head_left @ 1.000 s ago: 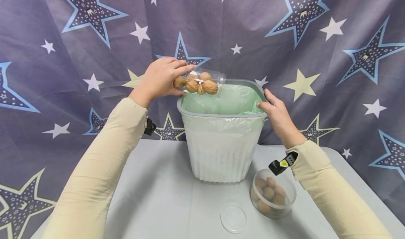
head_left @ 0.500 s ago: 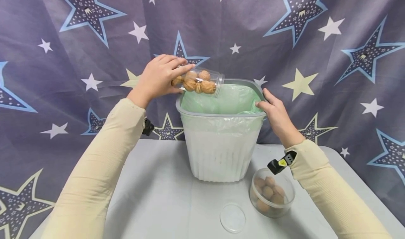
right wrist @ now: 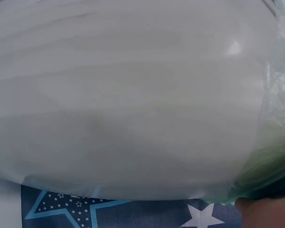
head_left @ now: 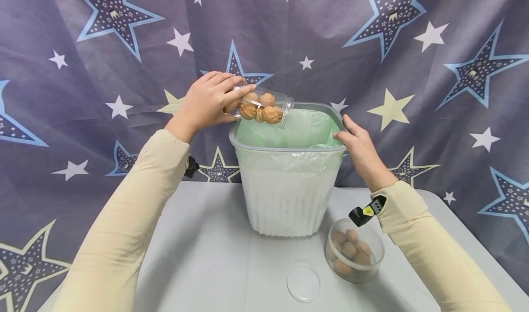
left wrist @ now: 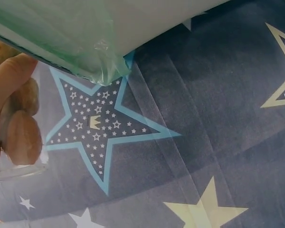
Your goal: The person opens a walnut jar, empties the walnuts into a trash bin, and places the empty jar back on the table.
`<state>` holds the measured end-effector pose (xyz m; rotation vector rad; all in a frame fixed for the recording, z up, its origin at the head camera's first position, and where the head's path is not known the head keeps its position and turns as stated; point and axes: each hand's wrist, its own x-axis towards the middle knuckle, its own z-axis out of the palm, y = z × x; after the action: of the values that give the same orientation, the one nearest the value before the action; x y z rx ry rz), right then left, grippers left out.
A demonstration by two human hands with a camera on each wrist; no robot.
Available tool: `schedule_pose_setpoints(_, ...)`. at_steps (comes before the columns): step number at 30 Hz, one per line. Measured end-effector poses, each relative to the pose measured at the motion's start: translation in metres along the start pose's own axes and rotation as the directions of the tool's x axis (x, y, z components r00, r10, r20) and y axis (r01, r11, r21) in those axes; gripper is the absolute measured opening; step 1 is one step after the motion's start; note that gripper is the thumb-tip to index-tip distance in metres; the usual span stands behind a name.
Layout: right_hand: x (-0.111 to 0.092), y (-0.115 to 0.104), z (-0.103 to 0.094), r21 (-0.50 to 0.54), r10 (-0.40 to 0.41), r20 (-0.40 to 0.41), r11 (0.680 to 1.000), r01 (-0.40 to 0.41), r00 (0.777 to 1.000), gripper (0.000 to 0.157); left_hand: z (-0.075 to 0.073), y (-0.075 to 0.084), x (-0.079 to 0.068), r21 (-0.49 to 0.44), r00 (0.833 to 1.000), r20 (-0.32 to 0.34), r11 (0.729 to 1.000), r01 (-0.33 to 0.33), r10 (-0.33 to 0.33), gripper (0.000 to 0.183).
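Observation:
My left hand (head_left: 208, 103) grips a clear plastic jar (head_left: 264, 106) of walnuts, tipped on its side with its open mouth over the left rim of a white bin (head_left: 285, 192). The bin is lined with a pale green bag (head_left: 301, 130). The walnuts (head_left: 268, 114) are still inside the jar. My right hand (head_left: 357, 149) holds the bin's right rim, thumb on the bag's edge. In the left wrist view the jar (left wrist: 16, 142) shows by my fingers (left wrist: 7, 83), under the bag's corner (left wrist: 97, 61). The right wrist view is filled by the bin's wall (right wrist: 133, 95).
A second clear jar of walnuts (head_left: 354, 257) stands open on the grey table (head_left: 206, 257), right of the bin. A clear round lid (head_left: 303, 283) lies flat in front of the bin. A star-patterned blue cloth (head_left: 413, 50) hangs behind the table.
The jar in my left hand has tilted slightly further over the bin's rim. My right hand stays on the rim.

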<state>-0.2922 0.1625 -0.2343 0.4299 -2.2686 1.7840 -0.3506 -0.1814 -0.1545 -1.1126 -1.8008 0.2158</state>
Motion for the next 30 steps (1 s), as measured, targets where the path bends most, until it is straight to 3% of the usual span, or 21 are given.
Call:
schedule_pose_setpoints(8, 0.000, 0.000, -0.001, 0.012, -0.002, -0.002, 1.000, 0.002, 1.000, 0.072, -0.004, -0.002, 0.001, -0.062, 0.989, 0.131, 0.995, 0.081, -0.072, 0.087)
schedule_pose_setpoints(15, 0.000, -0.001, 0.000, 0.004, -0.002, -0.001, 1.000, 0.002, 1.000, 0.071, -0.011, -0.004, 0.007, -0.067, 0.959, 0.260, 0.988, 0.137, -0.115, 0.089)
schedule_pose_setpoints(18, 0.000, -0.001, 0.000, -0.008, 0.002, -0.002, 1.000, -0.002, 1.000, 0.071, -0.014, -0.005, 0.008, -0.048, 0.952, 0.279, 0.988, 0.148, -0.129, 0.090)
schedule_pose_setpoints(23, 0.000, -0.001, 0.000, -0.020, 0.004, 0.001, 1.000, -0.004, 1.000, 0.070, -0.015, -0.006, 0.008, -0.005, 0.956, 0.262, 0.991, 0.137, -0.131, 0.091)
schedule_pose_setpoints(30, 0.001, 0.000, -0.001, -0.033, 0.011, 0.005, 0.999, -0.011, 1.000, 0.070, -0.016, -0.005, 0.009, -0.045, 0.948, 0.286, 0.986, 0.160, -0.140, 0.090)
